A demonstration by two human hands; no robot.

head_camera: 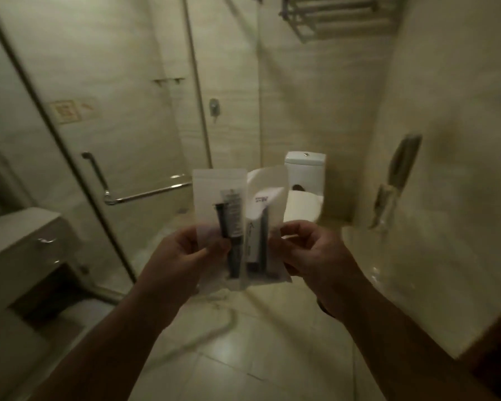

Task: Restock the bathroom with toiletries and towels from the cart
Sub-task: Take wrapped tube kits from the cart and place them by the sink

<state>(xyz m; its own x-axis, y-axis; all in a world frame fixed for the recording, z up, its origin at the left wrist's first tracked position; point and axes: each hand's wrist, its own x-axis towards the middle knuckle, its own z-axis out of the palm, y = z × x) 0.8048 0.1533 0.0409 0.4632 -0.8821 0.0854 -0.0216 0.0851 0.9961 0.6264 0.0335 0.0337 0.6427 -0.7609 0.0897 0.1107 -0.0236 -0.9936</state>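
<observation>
Two hands held up mid-frame, each with a clear toiletry packet, upright. Left hand pinches the left packet at its lower edge, fingers curled and clamped on it. The right hand pinches the right packet the same way, fingers clamped on its lower right edge. Packets sit side by side, inner edges touching or overlapping; cannot tell which. Dark tube-like items show inside both. Toilet behind them, lid down. Glass shower door at left, worktop at far left, rack high on the wall. Tiled floor below.
</observation>
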